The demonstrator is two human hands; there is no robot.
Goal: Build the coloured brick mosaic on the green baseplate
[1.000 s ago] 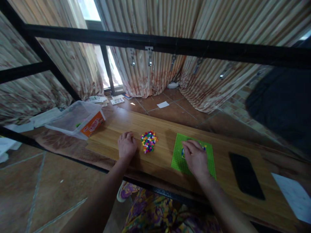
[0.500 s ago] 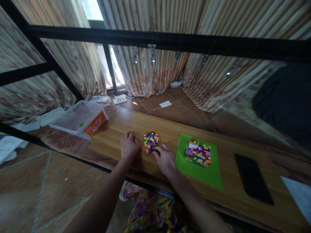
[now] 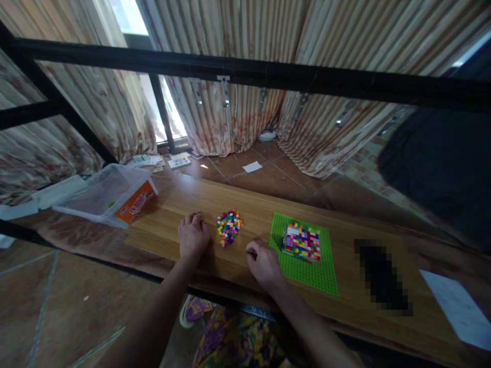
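Note:
My left hand [image 3: 194, 236] rests on the wooden tabletop, fingers loosely bent and slightly apart, with nothing visible in it. Just right of it lies a loose pile of small multicoloured toy bricks [image 3: 229, 226]. Between the pile and the green baseplate [image 3: 314, 278], my right hand [image 3: 264, 263] is closed in a pinch. A tiny dark green brick shows at its fingertips, partly hidden. On the baseplate stands a low block of stacked coloured bricks [image 3: 302, 242], with white, red, yellow and purple on top.
A clear plastic tub [image 3: 103, 191] with an orange label stands at the table's left end. A dark, pixelated oblong [image 3: 383, 278] lies right of the baseplate, then a white sheet [image 3: 456, 306]. A black metal bar [image 3: 245, 74] crosses above the table's far side.
My right hand has drawn back from the pile toward the baseplate, a small green brick now showing at its fingertips. My left hand stays beside the pile. The whole view has shifted slightly.

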